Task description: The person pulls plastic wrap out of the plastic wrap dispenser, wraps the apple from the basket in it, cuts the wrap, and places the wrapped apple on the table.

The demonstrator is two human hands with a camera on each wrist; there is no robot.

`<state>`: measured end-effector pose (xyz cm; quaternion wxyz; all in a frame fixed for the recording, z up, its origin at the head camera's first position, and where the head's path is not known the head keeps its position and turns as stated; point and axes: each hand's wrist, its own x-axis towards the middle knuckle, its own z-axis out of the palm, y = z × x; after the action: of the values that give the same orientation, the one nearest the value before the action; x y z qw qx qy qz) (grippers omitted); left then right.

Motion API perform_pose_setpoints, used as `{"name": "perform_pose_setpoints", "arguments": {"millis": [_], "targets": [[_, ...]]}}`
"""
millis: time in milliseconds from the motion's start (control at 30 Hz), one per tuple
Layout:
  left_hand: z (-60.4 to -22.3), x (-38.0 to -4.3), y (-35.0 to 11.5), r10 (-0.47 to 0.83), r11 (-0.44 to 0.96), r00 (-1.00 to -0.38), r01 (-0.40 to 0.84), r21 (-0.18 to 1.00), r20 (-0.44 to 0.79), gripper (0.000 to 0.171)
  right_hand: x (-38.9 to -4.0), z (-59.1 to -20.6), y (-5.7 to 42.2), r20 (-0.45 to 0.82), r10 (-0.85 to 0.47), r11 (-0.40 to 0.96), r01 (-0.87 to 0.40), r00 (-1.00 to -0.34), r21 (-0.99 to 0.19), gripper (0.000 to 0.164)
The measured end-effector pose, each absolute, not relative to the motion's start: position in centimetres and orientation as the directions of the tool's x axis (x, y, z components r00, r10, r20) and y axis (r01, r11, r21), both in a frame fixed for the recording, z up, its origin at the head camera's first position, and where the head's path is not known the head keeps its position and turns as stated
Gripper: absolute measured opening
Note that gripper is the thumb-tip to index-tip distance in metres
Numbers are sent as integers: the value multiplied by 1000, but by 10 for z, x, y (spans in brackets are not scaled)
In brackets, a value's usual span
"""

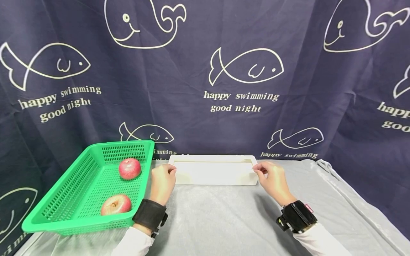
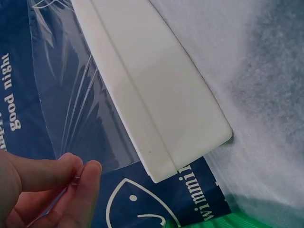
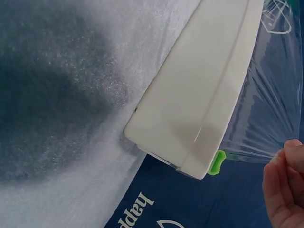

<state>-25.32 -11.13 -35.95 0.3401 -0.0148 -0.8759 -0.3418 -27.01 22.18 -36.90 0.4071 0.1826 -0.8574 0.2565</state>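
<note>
A long white cling film dispenser (image 1: 216, 174) lies across the grey cloth, its long side toward the person. Clear cling film (image 2: 90, 109) stretches out from the dispenser's top, creased toward each hand. At the dispenser's left end, my left hand (image 1: 162, 183) pinches one corner of the film between thumb and fingers. My right hand (image 1: 273, 179) pinches the opposite corner beyond the right end, where pleats in the film (image 3: 266, 104) run to the fingertips. A small green tab (image 3: 217, 162) sticks out at the dispenser's right end.
To the left stands a green perforated basket (image 1: 80, 224) with two red apples inside, one farther back (image 1: 129, 168) and one near the front (image 1: 116, 205). Behind the table hangs a dark blue curtain (image 1: 185, 78) printed with fish and whales. Grey cloth (image 1: 214, 220) covers the table.
</note>
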Motion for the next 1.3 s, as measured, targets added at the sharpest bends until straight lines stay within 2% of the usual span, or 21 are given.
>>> {"name": "perform_pose_setpoints", "arguments": {"millis": [867, 1300], "targets": [[-357, -233, -116, -150, 817, -758, 267, 512, 635, 7, -248, -375, 224, 823, -130, 812, -536, -552, -232, 20], [-355, -223, -116, -150, 840, -734, 260, 477, 663, 7, -238, -375, 225, 835, -149, 815, -544, -530, -200, 23]]}}
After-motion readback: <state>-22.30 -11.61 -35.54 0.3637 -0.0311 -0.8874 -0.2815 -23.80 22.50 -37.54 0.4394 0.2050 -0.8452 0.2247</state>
